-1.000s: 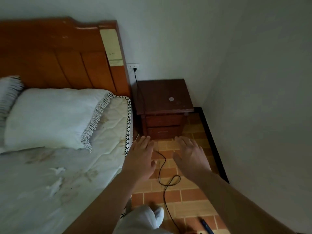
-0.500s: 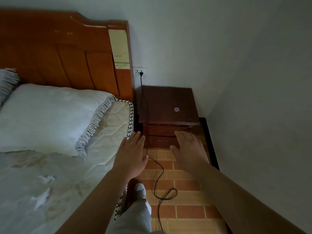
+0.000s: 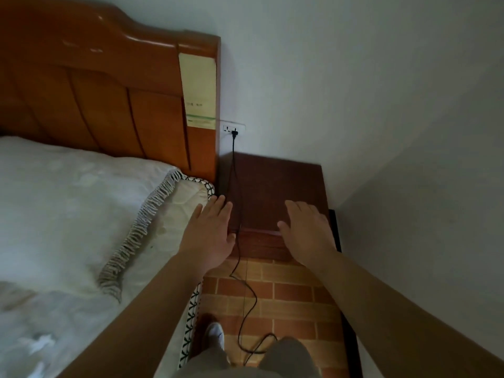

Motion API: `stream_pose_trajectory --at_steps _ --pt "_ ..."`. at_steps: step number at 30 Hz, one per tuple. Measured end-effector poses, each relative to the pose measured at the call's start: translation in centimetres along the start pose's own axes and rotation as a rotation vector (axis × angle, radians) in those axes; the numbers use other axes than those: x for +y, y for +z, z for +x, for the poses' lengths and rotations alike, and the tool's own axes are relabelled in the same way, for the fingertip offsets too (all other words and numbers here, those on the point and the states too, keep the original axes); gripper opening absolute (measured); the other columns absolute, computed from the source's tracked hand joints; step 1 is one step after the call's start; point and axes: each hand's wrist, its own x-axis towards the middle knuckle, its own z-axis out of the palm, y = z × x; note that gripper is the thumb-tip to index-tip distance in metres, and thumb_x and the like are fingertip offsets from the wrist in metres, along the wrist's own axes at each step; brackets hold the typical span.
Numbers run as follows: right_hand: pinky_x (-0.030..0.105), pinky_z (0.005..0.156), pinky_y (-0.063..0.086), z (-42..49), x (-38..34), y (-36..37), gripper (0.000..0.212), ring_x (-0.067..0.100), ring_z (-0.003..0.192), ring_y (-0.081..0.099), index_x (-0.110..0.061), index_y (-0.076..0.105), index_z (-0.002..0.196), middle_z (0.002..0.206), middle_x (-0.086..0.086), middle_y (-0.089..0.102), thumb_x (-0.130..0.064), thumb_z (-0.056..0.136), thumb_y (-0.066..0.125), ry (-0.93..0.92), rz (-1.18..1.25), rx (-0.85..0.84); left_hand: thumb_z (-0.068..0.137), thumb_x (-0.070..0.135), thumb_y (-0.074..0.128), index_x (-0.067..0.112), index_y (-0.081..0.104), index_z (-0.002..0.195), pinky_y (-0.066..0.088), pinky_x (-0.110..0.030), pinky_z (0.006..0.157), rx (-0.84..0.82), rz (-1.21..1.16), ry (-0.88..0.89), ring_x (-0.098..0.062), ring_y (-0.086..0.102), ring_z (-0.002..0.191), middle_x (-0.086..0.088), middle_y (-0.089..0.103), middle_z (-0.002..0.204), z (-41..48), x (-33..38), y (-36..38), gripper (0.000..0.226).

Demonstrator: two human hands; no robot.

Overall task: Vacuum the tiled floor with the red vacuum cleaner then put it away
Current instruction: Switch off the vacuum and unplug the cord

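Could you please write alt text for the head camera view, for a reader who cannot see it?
A person holds out both open hands, left hand and right hand, over a dark wooden nightstand between a bed and a white wall. A black cord runs from a wall socket across the nightstand down onto the brick-patterned tiled floor.

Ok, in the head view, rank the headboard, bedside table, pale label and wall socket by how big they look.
Largest to smallest:
1. headboard, though the frame cuts it off
2. bedside table
3. pale label
4. wall socket
None look close enough to be in doubt.
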Motion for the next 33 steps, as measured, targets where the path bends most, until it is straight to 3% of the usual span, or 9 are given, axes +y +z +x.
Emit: stream_pose_trajectory --at_steps 10,18,22,33 --pt "0.041 0.100 0.045 12.6 0.0 -0.1 0.048 0.026 0.125 0.051 -0.016 0.039 0.148 0.140 0.007 0.053 -0.039 0.106 0.041 -0.121 -0.074 -0.041 0.100 0.047 0.047 0.019 0.013 0.162 0.003 -0.041 0.127 -0.001 -0.012 -0.108 -0.019 -0.002 0.157 -0.002 0.006 0.170 5.4 -1.1 1.1 0.076" --pt "0.041 0.091 0.046 24.7 3.2 0.4 0.042 0.029 0.118 0.054 -0.012 0.048 0.139 0.131 0.011 0.057 -0.038 0.105 0.044 -0.303 -0.031 -0.048 0.101 0.044 0.047 0.018 0.010 0.162 0.003 -0.042 0.127 -0.027 0.008 -0.315 -0.018 -0.003 0.157 -0.003 0.005 0.171 12.8 1.5 2.4 0.076" --pt "0.042 0.095 0.046 29.5 5.3 0.7 0.044 0.029 0.121 0.054 -0.010 0.048 0.141 0.134 0.012 0.057 -0.036 0.106 0.043 -0.356 -0.005 -0.075 0.098 0.038 0.051 0.018 0.014 0.162 0.003 -0.041 0.127 -0.049 -0.003 -0.333 -0.021 0.002 0.157 -0.006 0.007 0.170 17.5 3.5 2.3 0.076" --pt "0.049 0.093 0.049 39.9 4.0 5.9 0.037 0.033 0.113 0.056 -0.007 0.054 0.127 0.123 0.016 0.060 -0.035 0.106 0.042 -0.259 0.193 -0.146 0.097 0.036 0.051 0.019 0.012 0.162 0.004 -0.040 0.125 -0.161 0.000 -0.334 -0.022 0.004 0.157 -0.006 0.006 0.170 26.8 0.8 4.4 0.078"
